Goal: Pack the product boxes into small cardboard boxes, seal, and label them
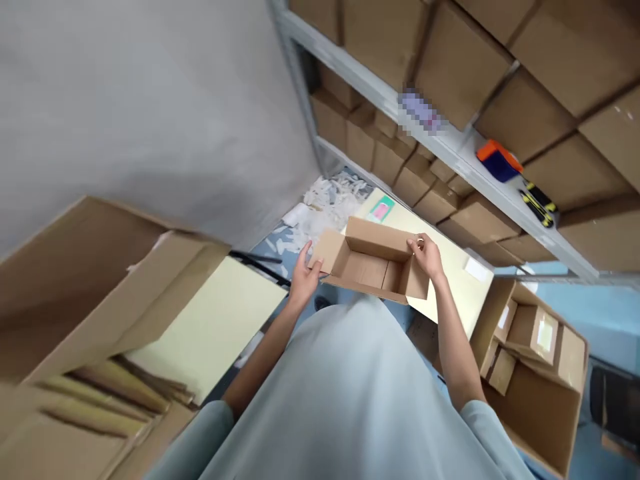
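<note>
An open, shallow cardboard box (pixel 367 267) is held up in front of my body, its flaps spread and its inside bare. My left hand (pixel 304 277) grips the flap at the box's left end, thumb on one side and fingers on the other. At the far right corner, my right hand (pixel 425 253) pinches the edge of the box. Beyond the box lies a pale yellow tabletop (pixel 463 293) with a green and pink card (pixel 381 209) and a small white item (pixel 476 269) on it.
Shelving (pixel 360 77) packed with cartons stands at the upper right, holding tape dispenser (pixel 499 160) and cutters (pixel 537 203). A large box (pixel 545 407) with smaller boxes is at right. Flattened cardboard (pixel 85 407) lies left by another pale table (pixel 215 327). White scraps (pixel 325 207) litter the floor.
</note>
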`<action>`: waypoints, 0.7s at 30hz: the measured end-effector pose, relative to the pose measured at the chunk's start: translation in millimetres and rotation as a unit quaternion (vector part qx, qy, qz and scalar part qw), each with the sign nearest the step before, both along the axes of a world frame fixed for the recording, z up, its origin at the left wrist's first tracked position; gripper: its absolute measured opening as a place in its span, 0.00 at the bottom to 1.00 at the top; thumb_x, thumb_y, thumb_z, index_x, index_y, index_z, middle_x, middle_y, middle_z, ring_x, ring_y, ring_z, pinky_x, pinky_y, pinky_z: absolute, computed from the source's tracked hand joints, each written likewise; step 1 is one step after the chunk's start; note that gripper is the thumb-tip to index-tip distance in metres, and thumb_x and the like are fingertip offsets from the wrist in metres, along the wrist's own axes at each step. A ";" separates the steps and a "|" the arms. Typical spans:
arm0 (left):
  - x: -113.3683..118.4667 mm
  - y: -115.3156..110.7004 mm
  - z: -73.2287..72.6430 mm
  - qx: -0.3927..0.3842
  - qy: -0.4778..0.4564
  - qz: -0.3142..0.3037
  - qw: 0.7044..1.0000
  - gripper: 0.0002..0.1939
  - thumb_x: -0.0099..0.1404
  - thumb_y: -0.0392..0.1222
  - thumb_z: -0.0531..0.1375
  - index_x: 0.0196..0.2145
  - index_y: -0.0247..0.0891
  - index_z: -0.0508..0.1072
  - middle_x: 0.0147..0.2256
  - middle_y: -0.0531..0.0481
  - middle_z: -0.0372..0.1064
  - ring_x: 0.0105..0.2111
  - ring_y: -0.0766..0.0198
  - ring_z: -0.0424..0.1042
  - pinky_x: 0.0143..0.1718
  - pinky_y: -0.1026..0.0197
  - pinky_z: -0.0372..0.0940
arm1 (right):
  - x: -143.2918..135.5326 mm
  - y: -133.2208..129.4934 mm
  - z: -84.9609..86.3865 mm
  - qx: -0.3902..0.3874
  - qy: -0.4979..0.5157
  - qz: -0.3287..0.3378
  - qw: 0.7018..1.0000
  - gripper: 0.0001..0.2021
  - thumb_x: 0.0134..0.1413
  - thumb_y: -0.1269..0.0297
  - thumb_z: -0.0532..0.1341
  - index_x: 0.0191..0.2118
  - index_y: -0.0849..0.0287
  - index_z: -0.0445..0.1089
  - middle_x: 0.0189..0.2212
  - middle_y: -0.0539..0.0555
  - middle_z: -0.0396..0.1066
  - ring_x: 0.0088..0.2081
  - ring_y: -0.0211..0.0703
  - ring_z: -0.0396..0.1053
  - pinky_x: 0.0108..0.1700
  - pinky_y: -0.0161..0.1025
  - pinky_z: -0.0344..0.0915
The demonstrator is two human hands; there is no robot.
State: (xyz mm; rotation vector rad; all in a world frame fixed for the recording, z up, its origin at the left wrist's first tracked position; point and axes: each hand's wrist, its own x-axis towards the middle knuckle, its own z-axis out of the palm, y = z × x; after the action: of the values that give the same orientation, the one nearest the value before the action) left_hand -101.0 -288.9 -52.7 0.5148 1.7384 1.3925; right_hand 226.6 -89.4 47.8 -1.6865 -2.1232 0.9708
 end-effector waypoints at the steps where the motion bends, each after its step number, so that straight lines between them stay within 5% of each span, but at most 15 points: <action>1: -15.5 -22.9 4.8 0.002 0.008 0.024 1.000 0.41 0.68 0.57 0.71 0.73 0.41 0.73 0.68 0.34 0.75 0.42 0.55 0.84 0.41 0.50 0.86 | -31.8 -8.4 1.3 0.026 0.003 0.018 1.000 0.24 0.73 0.40 0.58 0.60 0.55 0.70 0.39 0.60 0.85 0.40 0.58 0.81 0.46 0.46 0.71; 4: -58.4 -91.8 16.5 -0.007 0.030 0.090 0.995 0.29 0.69 0.56 0.67 0.62 0.39 0.82 0.63 0.38 0.80 0.40 0.57 0.82 0.41 0.51 0.87 | -129.4 -34.4 2.3 0.076 0.011 0.079 0.994 0.28 0.76 0.48 0.54 0.72 0.57 0.63 0.44 0.62 0.86 0.40 0.59 0.81 0.47 0.48 0.72; 9: -113.0 -207.6 18.9 -0.019 0.043 0.225 0.973 0.21 0.68 0.52 0.63 0.51 0.37 0.85 0.51 0.43 0.84 0.45 0.54 0.83 0.46 0.48 0.88 | -280.8 -85.0 -4.5 0.109 0.032 0.264 0.958 0.20 0.79 0.55 0.49 0.58 0.56 0.75 0.48 0.64 0.85 0.45 0.57 0.82 0.53 0.49 0.74; 13: -125.5 -289.2 9.2 -0.051 0.058 0.343 0.936 0.21 0.68 0.47 0.61 0.53 0.38 0.84 0.54 0.42 0.84 0.49 0.52 0.85 0.51 0.46 0.87 | -376.7 -135.0 -14.3 0.082 0.054 0.405 0.909 0.18 0.79 0.59 0.50 0.57 0.55 0.76 0.53 0.64 0.84 0.49 0.55 0.81 0.58 0.49 0.75; 18: -118.7 -340.2 -14.0 -0.089 0.080 0.446 0.887 0.22 0.70 0.43 0.60 0.58 0.39 0.81 0.63 0.39 0.80 0.62 0.47 0.82 0.61 0.45 0.83 | -460.0 -187.6 -29.6 0.093 0.004 0.542 0.835 0.24 0.77 0.68 0.50 0.67 0.52 0.75 0.59 0.61 0.81 0.55 0.54 0.80 0.63 0.49 0.75; 21: -118.4 -344.3 -26.9 -0.132 0.104 0.469 0.867 0.22 0.70 0.40 0.61 0.59 0.39 0.81 0.64 0.38 0.80 0.66 0.48 0.79 0.73 0.43 0.73 | -495.6 -206.2 -36.9 0.108 -0.056 0.577 0.808 0.34 0.78 0.68 0.49 0.83 0.50 0.60 0.61 0.61 0.80 0.55 0.56 0.81 0.63 0.52 0.77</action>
State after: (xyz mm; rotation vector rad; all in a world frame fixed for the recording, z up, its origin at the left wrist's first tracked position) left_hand -219.3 -633.2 -79.6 -0.4372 2.4659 1.7083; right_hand -269.0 -295.6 10.9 -0.1707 -3.1781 0.7676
